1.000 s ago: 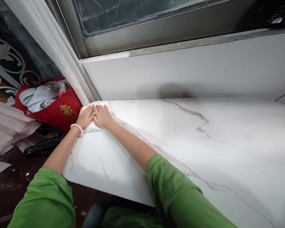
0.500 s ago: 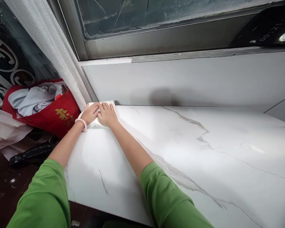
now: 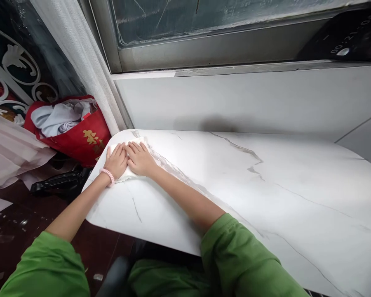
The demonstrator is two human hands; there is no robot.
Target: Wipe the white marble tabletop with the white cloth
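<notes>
A white cloth is lying spread on the worktop, near its rounded far-left corner; much of it is being covered by hands. The left hand is resting palm down on it, and the right hand is resting palm down just beside it. Grip, both hands: fingers are extending flat over the cloth and are not closing around anything; the palms are facing down and out of sight. The two hands are nearly meeting at the index fingers; whether they are touching cannot be told.

A pink beaded or coiled band is circling the left wrist. Both forearms are reaching forward, leaving wide green sleeves near the bottom edge.

The worktop is showing a white, marble-like surface with grey-brown veins; one vein is running diagonally from near the right hand.

Just left of the worktop, a red bag with gold marking is holding bunched pale-grey fabric. A black object is lying below it, identity unclear. Pale pink fabric is hanging at far left. A white curtain is hanging behind the bag.

Beyond the worktop, a pale wall panel is standing under a metal window frame. At upper right, a dark patch is showing pale digits.
</notes>
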